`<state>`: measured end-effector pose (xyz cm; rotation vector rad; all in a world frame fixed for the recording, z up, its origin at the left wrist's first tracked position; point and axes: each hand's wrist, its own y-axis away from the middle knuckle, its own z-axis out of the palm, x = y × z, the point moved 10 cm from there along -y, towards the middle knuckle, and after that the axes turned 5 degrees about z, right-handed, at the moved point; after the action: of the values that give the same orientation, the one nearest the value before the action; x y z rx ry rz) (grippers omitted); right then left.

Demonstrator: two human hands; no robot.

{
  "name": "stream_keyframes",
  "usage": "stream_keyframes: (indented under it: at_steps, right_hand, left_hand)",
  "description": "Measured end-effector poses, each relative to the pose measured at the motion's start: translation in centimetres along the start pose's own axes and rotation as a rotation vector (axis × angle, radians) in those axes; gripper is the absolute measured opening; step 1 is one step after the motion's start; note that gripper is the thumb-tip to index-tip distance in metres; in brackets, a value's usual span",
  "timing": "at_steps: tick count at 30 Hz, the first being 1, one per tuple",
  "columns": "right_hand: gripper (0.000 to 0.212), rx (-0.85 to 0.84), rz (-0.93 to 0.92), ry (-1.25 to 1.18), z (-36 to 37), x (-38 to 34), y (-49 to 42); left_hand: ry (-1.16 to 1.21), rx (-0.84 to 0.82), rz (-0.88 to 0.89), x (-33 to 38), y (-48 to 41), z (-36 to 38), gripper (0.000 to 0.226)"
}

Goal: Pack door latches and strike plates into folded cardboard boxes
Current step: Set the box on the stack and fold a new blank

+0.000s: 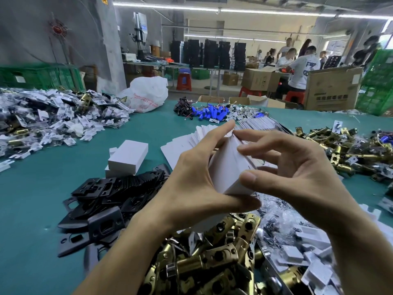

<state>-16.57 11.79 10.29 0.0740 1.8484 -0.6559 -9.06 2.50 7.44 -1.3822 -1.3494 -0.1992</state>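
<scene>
Grips white cardboard box (pixel 229 167) aloft: left hand (pixel 191 184) wrapped round it, right hand (pixel 302 167) pinching its near edge. Looks early: just two closed boxes (pixel 127 156) left of the grip; beneath it latches (pixel 214 258), lower left strike plates (pixel 110 192), heaped unpacked.

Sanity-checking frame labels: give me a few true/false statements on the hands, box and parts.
1. The left hand and right hand both hold the white box. True.
2. The strike plates are brass. False: they are black; the latches are brass.
3. Stacked boxes lie on the table, left of the hands. True.
4. The table cover is red. False: it is teal.
</scene>
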Motion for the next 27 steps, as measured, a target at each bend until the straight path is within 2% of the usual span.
stream_keyframes:
  at_steps: [4,7,9,14,19,24,27]
  right_hand:
    - [0.033,0.035,-0.036,0.085,0.3,-0.3,-0.1]
    - [0.046,0.025,-0.058,0.289,1.4,-0.6,-0.1]
    - [0.048,0.026,-0.049,0.335,1.7,-0.6,-0.2]
    - [0.043,0.073,-0.021,0.279,1.6,-0.4,-0.1]
    - [0.029,0.136,-0.004,0.211,1.4,-0.3,-0.1]
    - [0.028,0.183,-0.012,0.156,1.7,-0.1,-0.2]
    - [0.025,0.227,-0.062,0.243,1.6,-0.5,0.0]
  left_hand:
    - [0.006,0.061,0.019,-0.1,-0.2,-0.8,0.108]
    - [-0.005,0.161,0.054,0.2,-0.2,-2.0,0.105]
    - [-0.012,0.213,0.062,0.2,-0.1,-2.5,0.102]
    - [-0.217,0.254,0.099,0.8,0.2,-2.9,0.083]
    - [-0.402,0.271,0.224,2.4,0.2,-2.6,0.064]
    - [-0.512,0.349,0.293,3.2,0.4,-3.1,0.055]
    - [-0.548,0.367,0.294,3.1,0.6,-3.0,0.056]
